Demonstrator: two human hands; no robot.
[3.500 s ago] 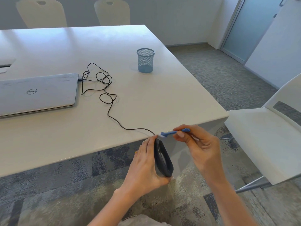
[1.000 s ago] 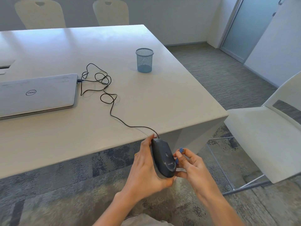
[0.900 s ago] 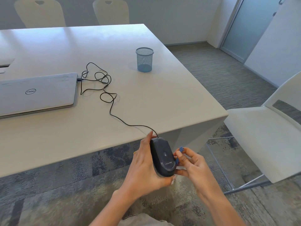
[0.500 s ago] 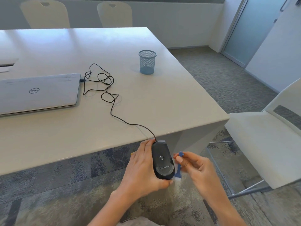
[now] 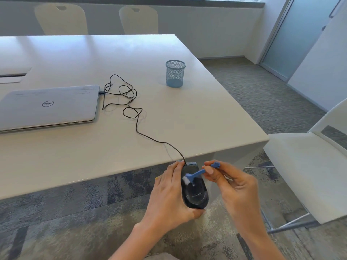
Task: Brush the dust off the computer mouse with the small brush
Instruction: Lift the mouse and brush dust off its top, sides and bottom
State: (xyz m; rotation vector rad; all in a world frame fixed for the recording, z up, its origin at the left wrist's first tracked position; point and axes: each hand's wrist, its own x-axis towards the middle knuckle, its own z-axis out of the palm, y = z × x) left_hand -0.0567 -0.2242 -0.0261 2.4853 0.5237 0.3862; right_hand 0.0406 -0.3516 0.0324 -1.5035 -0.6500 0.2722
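A black wired computer mouse (image 5: 196, 194) is held off the table's near edge, its flat underside turned up toward me. My left hand (image 5: 169, 199) grips it from the left side. My right hand (image 5: 231, 186) pinches the handle of a small blue brush (image 5: 199, 173) between thumb and fingers. The brush's white bristles rest on the upper left part of the mouse's underside. The mouse's black cable (image 5: 135, 117) runs up over the table edge in loose loops to the laptop.
A closed silver laptop (image 5: 47, 107) lies at the left of the white table (image 5: 187, 117). A blue mesh pen cup (image 5: 175, 73) stands further back. A white chair (image 5: 308, 166) is at the right; two more chairs stand beyond the table.
The brush swung from hanging beside the mouse's lower right edge to lying across its upper underside. My right hand rose. The left hand kept its hold on the mouse.
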